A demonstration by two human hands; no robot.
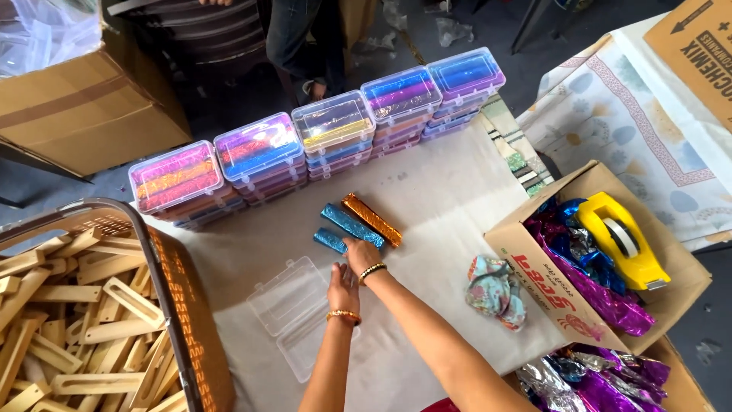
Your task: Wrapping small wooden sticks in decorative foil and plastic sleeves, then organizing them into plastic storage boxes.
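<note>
Three foil-wrapped bars lie on the white table cover: an orange bar (371,220), a long blue bar (349,223) and a shorter blue bar (329,240). My right hand (360,252), with a beaded bracelet on the wrist, is closed on the near end of the shorter blue bar. My left hand (343,288), with a gold bangle, rests just below it, fingers apart and holding nothing. Its fingers sit at the right edge of an open clear plastic box (293,307), which holds nothing.
A row of stacked clear boxes (333,122) filled with coloured foil bars lines the far edge. A basket (175,282) of wooden pieces stands left. A cardboard box (534,263) with foil sheets and a yellow tape dispenser (621,240) stands right, near a crumpled cloth (496,291). A person (229,38) stands beyond.
</note>
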